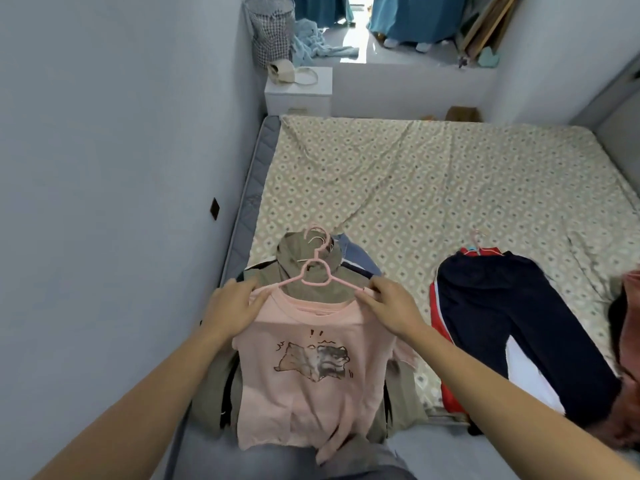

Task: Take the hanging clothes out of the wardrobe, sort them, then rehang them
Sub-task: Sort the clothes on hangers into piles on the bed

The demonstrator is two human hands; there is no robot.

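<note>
A pink T-shirt [311,368] with a cartoon print lies on a pink hanger [313,271] on top of a pile at the bed's near left. Under it is an olive hooded jacket [304,258] with further hangers and a bit of blue denim [353,252] behind. My left hand [235,306] lies with straight fingers on the shirt's left shoulder. My right hand [391,306] lies flat on the right shoulder, its fingertips at the hanger's end. To the right lie dark navy trousers [512,327] over a red garment [440,327] on another pink hanger [479,245].
The bed [433,181] has a patterned sheet and a grey mattress edge against the left wall. A reddish garment [628,341] lies at the far right edge. Beyond the bed stand a white nightstand [298,91] with a bag and a wire laundry basket [270,29].
</note>
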